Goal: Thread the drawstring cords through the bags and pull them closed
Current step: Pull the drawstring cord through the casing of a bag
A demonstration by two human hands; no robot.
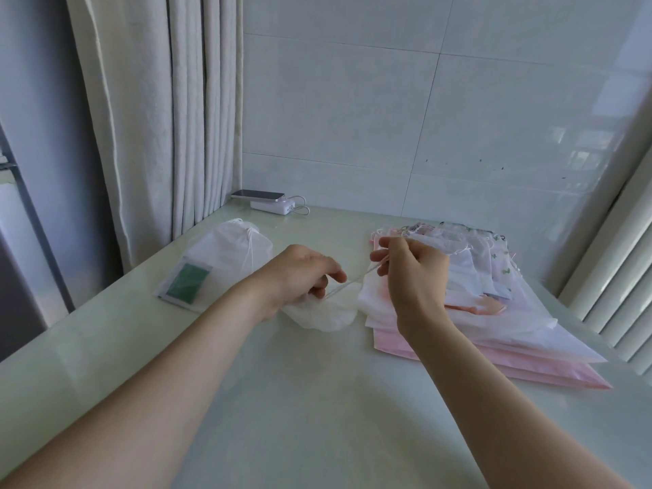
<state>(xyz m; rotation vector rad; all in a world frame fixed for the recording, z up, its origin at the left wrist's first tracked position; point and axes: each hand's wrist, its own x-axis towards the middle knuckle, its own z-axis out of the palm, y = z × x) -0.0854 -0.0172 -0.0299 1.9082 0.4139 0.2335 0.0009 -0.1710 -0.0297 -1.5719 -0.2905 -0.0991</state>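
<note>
White, limp bag [323,314] bunched under left hand [303,277]; right hand [411,268] pinches its thin cord [347,285], likely slippery, best gripped near the mouth.

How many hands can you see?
2. The left hand grips the crumpled white drawstring bag mid-table; the right hand pinches its thin white cord beside the stack of pink and white bags.

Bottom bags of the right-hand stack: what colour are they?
Pale pink. The bottom bags show best in the head view, the only one.
</note>
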